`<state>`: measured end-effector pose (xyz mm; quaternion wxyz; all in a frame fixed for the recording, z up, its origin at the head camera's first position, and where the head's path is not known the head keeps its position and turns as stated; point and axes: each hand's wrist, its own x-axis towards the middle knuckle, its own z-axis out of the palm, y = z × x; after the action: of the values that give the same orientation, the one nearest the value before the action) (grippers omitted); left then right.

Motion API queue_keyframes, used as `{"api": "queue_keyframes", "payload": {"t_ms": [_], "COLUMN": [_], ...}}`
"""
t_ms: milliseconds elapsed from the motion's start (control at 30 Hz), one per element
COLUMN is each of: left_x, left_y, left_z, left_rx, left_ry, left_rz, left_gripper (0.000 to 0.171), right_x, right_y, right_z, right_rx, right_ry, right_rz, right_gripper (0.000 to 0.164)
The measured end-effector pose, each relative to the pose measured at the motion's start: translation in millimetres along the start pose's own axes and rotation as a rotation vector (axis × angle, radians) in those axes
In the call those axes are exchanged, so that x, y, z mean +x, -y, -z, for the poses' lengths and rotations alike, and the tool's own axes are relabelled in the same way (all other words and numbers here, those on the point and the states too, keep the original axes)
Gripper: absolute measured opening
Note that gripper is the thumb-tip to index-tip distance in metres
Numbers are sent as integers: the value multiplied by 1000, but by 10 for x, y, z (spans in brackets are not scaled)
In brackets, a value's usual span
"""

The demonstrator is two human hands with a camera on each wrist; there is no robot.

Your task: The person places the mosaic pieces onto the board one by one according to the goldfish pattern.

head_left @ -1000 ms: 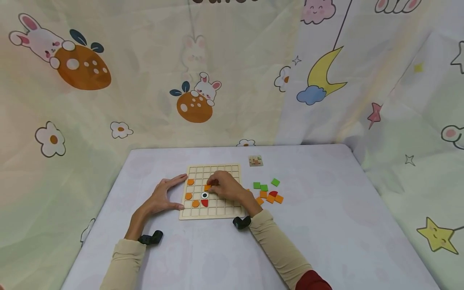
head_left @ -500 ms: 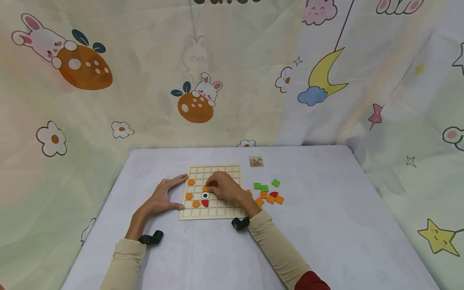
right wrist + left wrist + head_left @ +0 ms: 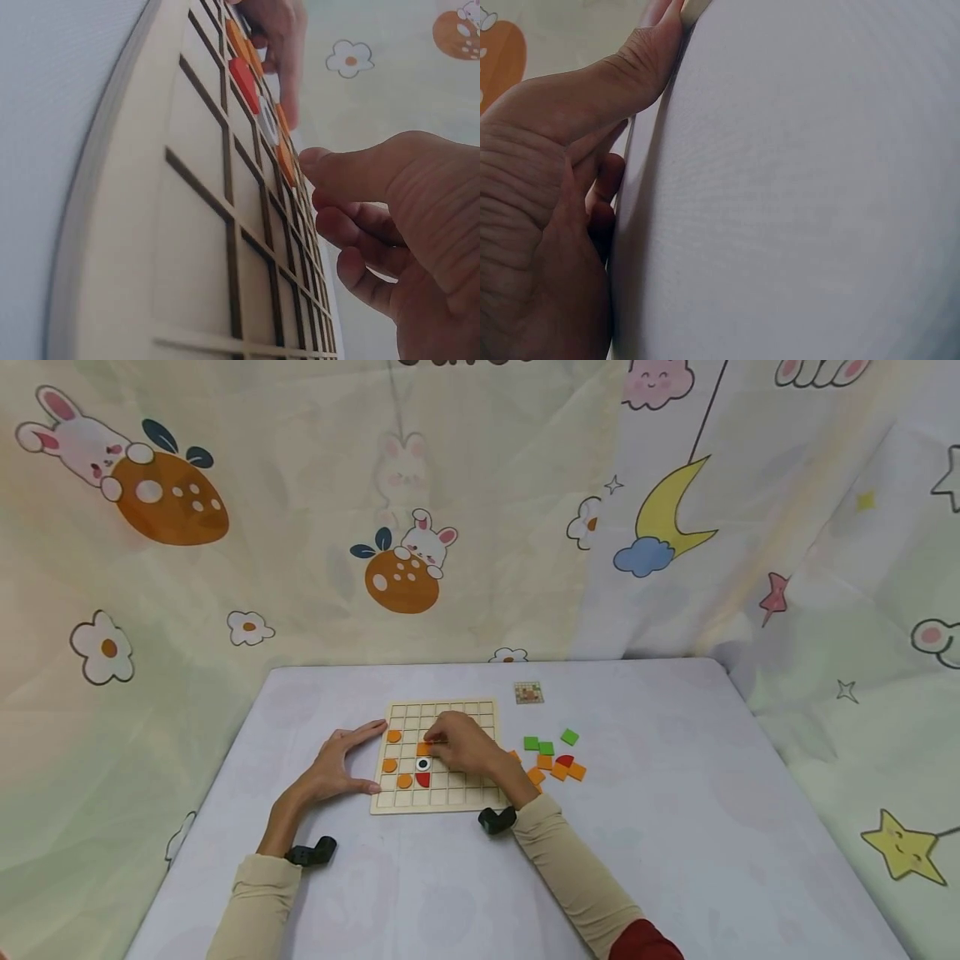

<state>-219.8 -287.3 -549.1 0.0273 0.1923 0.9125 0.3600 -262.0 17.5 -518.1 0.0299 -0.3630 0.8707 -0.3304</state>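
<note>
A wooden grid board (image 3: pixel 465 802) lies on the table in the head view. Round orange tiles (image 3: pixel 390 766), a white eye tile (image 3: pixel 423 764) and a red quarter-round tile (image 3: pixel 423 780) sit in its squares. Just above the eye tile is an orange square tile (image 3: pixel 423 749), which my right hand (image 3: pixel 468 747) holds at the board with its fingertips. In the right wrist view the thumb (image 3: pixel 352 169) is against this orange tile (image 3: pixel 286 165). My left hand (image 3: pixel 330 768), thumb and fingers spread, touches the board's left edge; the left wrist view shows mostly its palm (image 3: pixel 532 225).
Loose green tiles (image 3: pixel 546 748), orange square tiles (image 3: pixel 577 772) and a red tile (image 3: pixel 565 761) lie right of the board. Behind them is a small picture card (image 3: pixel 528 692). A printed cloth (image 3: pixel 510 527) hangs behind the white table (image 3: pixel 675 793).
The orange square tile has shifted slightly left with my right hand, settling above the eye tile. My left hand stays at the board's edge.
</note>
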Motion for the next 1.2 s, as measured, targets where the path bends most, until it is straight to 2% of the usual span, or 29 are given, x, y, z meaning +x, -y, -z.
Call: {"api": "queue_keyframes", "payload": {"t_ms": [200, 333, 667, 833, 1000, 1200], "left_x": [-12, -23, -18, -6, -6, -10], "left_y": [2, -2, 18, 12, 17, 27], "left_z": [12, 19, 10, 16, 12, -1], "left_rx": [14, 16, 26, 37, 37, 35], "left_ry": [-5, -7, -6, -10, -29, -12], "left_rz": [14, 17, -1, -17, -39, -20], "left_gripper": [115, 115, 115, 114, 112, 113], "right_x": [-93, -175, -468, -614, -719, -864], "right_y": [-12, -58, -286, -429, -461, -521], "right_z": [137, 243, 542, 644, 722, 763], "right_rx": [73, 72, 108, 104, 67, 49], "right_ry": [5, -7, -5, -37, -55, -41], "right_rz": [-75, -102, -168, -182, -200, -228], "right_gripper": [23, 25, 25, 24, 21, 20]}}
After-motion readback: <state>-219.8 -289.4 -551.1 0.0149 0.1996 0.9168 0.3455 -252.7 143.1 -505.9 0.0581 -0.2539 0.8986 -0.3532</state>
